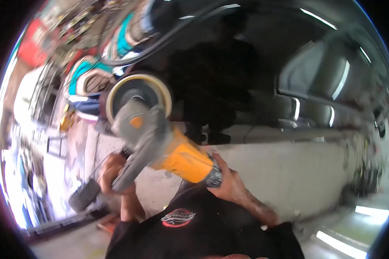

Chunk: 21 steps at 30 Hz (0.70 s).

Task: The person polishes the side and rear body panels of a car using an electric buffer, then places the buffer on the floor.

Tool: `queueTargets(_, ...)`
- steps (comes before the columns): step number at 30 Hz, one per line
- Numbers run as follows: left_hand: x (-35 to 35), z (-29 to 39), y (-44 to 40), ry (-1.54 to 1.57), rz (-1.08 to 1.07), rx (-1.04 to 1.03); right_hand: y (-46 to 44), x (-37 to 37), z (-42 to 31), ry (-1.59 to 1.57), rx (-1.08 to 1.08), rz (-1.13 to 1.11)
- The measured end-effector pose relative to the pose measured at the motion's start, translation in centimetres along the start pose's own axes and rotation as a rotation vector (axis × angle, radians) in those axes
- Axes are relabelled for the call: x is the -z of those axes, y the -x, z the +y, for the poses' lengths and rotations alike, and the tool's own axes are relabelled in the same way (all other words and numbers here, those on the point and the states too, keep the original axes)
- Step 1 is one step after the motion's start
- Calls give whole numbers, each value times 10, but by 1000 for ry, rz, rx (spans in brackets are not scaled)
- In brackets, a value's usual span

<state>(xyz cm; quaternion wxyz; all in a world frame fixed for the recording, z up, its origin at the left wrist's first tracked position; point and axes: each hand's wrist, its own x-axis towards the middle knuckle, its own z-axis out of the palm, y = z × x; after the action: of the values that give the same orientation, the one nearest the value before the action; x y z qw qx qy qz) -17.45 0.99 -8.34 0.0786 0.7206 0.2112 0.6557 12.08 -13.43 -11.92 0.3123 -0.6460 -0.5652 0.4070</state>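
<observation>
Both of my hands hold a yellow and grey power polisher [183, 157] in front of my body. My left hand [112, 173] is wrapped round its dark grey side handle at the head end. At the rear, my right hand [229, 183] grips the black end of the yellow body. The round polishing pad [167, 97], pale at its rim with a dark backing, lies over the left edge of a glossy black car panel [220, 82]. Whether the pad touches the panel, I cannot tell. Motion blurs the tool slightly.
A dark cable or hose [160, 42] loops over the upper left of the panel. Teal, tan and white cloth [88, 77] is bunched beside it. A red object [32, 45] stands at far left. Below the panel shows a concrete floor [285, 172].
</observation>
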Motion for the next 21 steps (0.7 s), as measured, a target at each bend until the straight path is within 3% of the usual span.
queueTargets(1, 6, -9, 1, -17, 42, -17, -11, -2, -5, 1, 6, -22)
queueTargets(6, -4, 1, -10, 54, -151, -54, -3, -17, 17, -3, -32, 22)
queueTargets(8, -18, 0, -26, 282, -293, -118, 12, -16, 23, -18, -121, 62)
queueTargets(12, -39, 22, -41, 327, -636, -90, 49, -30, 52, -76, -227, 209)
queueTargets(21, -169, 90, -31, 436, -632, -315, 123, -56, 115, -386, -232, 620)
